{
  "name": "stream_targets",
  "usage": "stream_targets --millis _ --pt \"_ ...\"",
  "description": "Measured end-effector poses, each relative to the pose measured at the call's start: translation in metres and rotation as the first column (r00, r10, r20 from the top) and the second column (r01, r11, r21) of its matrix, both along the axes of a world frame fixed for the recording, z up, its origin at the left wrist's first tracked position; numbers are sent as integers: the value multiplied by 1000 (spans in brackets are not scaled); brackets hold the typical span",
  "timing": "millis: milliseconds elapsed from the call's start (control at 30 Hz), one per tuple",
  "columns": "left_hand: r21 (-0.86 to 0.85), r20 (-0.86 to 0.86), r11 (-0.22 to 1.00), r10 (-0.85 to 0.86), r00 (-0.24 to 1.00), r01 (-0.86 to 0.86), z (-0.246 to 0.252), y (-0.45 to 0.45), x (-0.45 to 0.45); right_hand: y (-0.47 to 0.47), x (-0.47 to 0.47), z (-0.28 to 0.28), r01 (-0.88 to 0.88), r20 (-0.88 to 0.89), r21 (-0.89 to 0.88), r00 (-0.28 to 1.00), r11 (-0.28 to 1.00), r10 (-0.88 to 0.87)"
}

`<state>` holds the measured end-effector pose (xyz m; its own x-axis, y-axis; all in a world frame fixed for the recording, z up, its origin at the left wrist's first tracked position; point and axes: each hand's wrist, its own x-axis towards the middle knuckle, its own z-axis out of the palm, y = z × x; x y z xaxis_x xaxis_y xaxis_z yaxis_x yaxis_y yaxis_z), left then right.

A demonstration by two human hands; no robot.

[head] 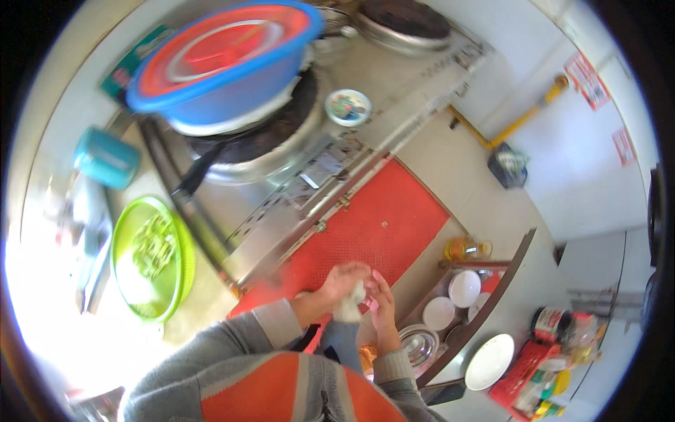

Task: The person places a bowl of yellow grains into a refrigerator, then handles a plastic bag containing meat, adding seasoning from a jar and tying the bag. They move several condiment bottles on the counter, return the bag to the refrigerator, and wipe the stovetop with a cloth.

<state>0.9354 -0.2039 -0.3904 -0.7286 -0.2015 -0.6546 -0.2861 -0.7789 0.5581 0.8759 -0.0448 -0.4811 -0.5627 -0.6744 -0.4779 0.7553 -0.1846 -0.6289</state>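
My left hand [344, 280] and my right hand [381, 299] are close together in front of my body, above the red floor mat [390, 211]. Their fingertips meet or nearly meet. Blur hides whether anything small is pinched between them. A white shape [350, 307], likely my shoe at the end of a blue trouser leg [337, 337], shows below and between the hands. On the left, a green plastic colander [182, 253] holds chopped pale green vegetables [155, 245] on the counter.
A blue basin [232, 100] with a red one inside sits over a black pan on the stove [263, 205]. A small bowl [348, 107] stands beside it. Right: an open cabinet with bowls [439, 313], an oil bottle [465, 248], a white plate [489, 362] and a red basket [519, 374].
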Motion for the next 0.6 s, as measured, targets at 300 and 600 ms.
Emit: stream_targets --millis 300,600 --pt "-389 -200 779 450 870 -492 127 -19 47 -69 36 176 -82 -877 346 326 935 353" --pt "-852 -149 507 -2 989 -127 147 -38 21 -72 -123 196 116 -642 22 763 993 -75"
